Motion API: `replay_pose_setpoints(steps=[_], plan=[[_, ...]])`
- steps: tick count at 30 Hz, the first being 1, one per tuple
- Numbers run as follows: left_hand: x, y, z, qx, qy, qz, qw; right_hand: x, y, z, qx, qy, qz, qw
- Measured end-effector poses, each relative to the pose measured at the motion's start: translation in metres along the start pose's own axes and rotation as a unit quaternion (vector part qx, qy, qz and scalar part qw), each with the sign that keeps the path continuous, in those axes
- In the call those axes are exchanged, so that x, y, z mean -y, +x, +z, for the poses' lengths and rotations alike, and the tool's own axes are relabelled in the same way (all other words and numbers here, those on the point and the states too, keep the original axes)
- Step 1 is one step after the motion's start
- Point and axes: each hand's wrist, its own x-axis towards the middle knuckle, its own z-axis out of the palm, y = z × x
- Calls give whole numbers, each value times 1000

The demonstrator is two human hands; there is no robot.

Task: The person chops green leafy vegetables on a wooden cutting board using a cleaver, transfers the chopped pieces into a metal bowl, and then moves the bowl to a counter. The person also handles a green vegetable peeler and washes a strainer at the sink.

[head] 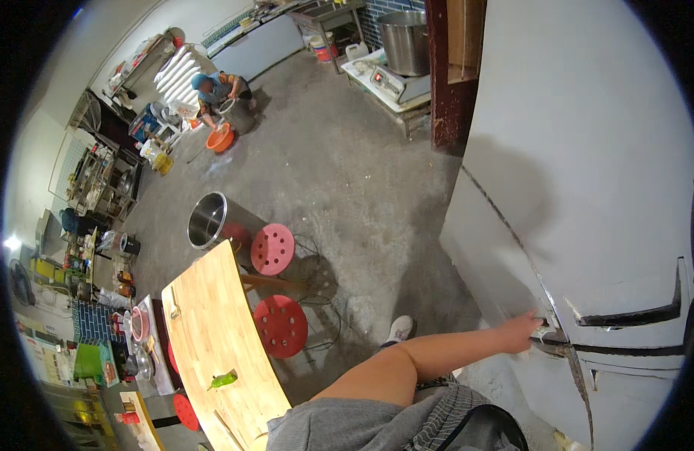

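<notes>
My left arm stretches across to the right, and my left hand (pixel 520 334) is at the dark and silver handle (pixel 544 334) of a large white appliance, probably a refrigerator (pixel 601 186). The fingers bend around the handle's near end, and their tips are partly hidden. A dark seam (pixel 507 225) runs down the white front, with a second black handle recess (pixel 629 318) beyond it. My right hand is out of view. Left of my arm, a green pepper (pixel 222 380) lies on a light wooden table (pixel 217 315).
Red stools (pixel 280 326) and an open steel pot (pixel 207 220) stand by the table. Cables (pixel 324 341) lie on the floor. A person (pixel 214 93) crouches by an orange basin (pixel 220 138). A tall steel pot (pixel 404 42) sits on a low stand beside a dark red door frame (pixel 445 107).
</notes>
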Motion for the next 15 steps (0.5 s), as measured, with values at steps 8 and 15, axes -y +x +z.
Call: replay_pose_setpoints(steps=[8, 15], plan=[[5, -38, -36, 30, 25, 44, 998, 82, -68, 21, 5, 4, 12, 1000], [-19, -81, -72, 49, 42, 11, 998, 59, -146, 32, -92, -18, 10, 996]])
